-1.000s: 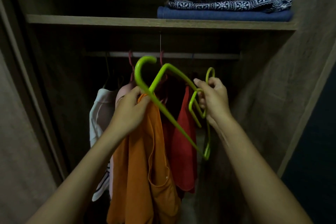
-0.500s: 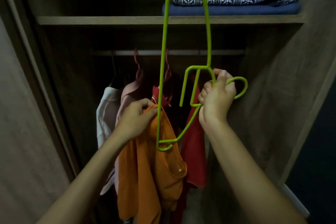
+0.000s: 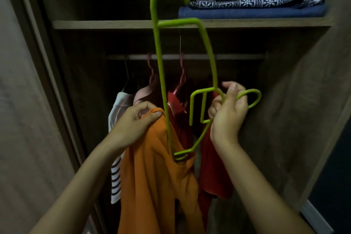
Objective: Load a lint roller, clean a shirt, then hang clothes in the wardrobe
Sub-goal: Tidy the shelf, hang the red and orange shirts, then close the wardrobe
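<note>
Since half a second ago, the larger green hanger (image 3: 161, 81) has dropped slightly, so its whole hook now shows in front of the wooden shelf (image 3: 114, 24). Its lower corner sits inside the neck opening of the orange shirt (image 3: 152, 176).

Left hand (image 3: 133, 125): fingers and thumb pinch the shirt's collar, holding it up at centre, near the camera. Right hand (image 3: 228, 112): fingers curl around a second, smaller green hanger (image 3: 252, 95) and a bar of the larger one.

Behind, a red garment (image 3: 214, 167) and a striped top (image 3: 115, 176) hang from the far rail (image 3: 237, 56). Folded cloths (image 3: 256, 7) rest on the shelf, upper right.

Risk, as a judgement: gripping two hangers together could tangle them, and the tilted hanger could snag the collar or slip out.
</note>
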Available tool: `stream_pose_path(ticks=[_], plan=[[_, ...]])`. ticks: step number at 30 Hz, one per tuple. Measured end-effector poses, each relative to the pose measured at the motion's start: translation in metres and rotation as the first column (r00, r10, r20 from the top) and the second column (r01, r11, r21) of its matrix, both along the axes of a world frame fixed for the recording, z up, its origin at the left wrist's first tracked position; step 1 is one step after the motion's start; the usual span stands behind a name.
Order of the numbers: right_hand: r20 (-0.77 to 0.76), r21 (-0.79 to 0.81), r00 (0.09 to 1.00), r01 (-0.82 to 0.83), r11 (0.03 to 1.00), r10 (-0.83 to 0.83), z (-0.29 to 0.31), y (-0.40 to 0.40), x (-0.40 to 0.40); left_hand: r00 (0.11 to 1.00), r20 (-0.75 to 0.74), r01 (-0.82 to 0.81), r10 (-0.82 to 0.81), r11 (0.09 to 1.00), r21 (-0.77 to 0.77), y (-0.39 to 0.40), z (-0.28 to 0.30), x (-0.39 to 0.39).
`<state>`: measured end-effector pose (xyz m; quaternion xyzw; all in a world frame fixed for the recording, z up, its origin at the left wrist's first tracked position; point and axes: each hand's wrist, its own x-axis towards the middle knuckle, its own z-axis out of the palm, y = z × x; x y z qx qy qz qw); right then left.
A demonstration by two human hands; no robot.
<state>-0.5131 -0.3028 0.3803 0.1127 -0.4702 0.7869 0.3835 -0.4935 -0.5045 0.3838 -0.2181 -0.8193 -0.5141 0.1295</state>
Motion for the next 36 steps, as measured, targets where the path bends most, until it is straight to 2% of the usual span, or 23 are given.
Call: stream_pose_path(ticks=[3,6,8,11,14,17,20,23,26,27,29,31,36], plan=[[-0.042,0.109,0.999,0.018,0.994,-0.013,0.001,-0.009,-0.003,0.999,0.032,0.040,-0.042,0.997,0.071,0.005,0.002,0.002],[0.022,0.299,0.995,0.085,0.951,-0.095,-0.021,-0.015,-0.014,0.999,0.037,-0.044,0.039,0.989,0.140,-0.002,0.008,-0.002],[0.064,0.341,0.989,0.101,0.935,-0.130,-0.033,-0.009,-0.017,0.996,0.014,-0.091,0.090,0.989,0.118,-0.015,0.007,-0.003],[0.077,0.306,0.991,0.084,0.948,-0.113,-0.028,-0.003,-0.010,0.996,0.047,-0.083,0.077,0.987,0.137,-0.024,-0.002,0.002],[0.050,0.077,0.999,0.011,0.997,-0.014,-0.006,-0.014,0.004,0.995,0.098,0.015,-0.028,0.992,0.128,-0.005,-0.008,0.006],[0.018,-0.101,0.999,-0.036,0.994,0.038,0.002,-0.027,0.012,0.997,0.064,0.040,-0.049,0.988,0.146,0.012,-0.003,0.008],[0.044,-0.058,0.999,-0.025,0.998,0.027,-0.018,-0.040,0.011,0.997,0.051,0.042,-0.052,0.982,0.184,0.010,0.006,0.008],[0.084,0.173,0.994,0.052,0.984,-0.067,-0.051,-0.037,-0.003,0.997,0.063,0.028,-0.046,0.966,0.257,0.002,0.013,0.011],[0.062,0.452,0.970,0.182,0.873,-0.235,-0.072,-0.010,-0.014,0.995,0.073,-0.088,0.066,0.924,0.372,-0.021,0.021,0.015],[0.037,0.531,0.960,0.217,0.819,-0.279,-0.075,0.001,-0.014,0.989,0.074,-0.147,0.128,0.923,0.356,-0.031,0.022,0.017],[-0.010,0.668,0.953,0.231,0.708,-0.302,-0.079,0.019,-0.011,0.964,0.037,-0.265,0.263,0.941,0.210,-0.045,0.021,0.021],[-0.024,0.775,0.961,0.192,0.603,-0.275,-0.080,0.029,-0.006,0.946,-0.055,-0.318,0.319,0.947,0.038,-0.048,0.016,0.025],[0.047,0.977,0.970,0.005,0.212,-0.237,-0.059,0.019,0.011,0.939,-0.237,-0.303,0.248,0.923,-0.238,-0.020,0.014,0.027]])
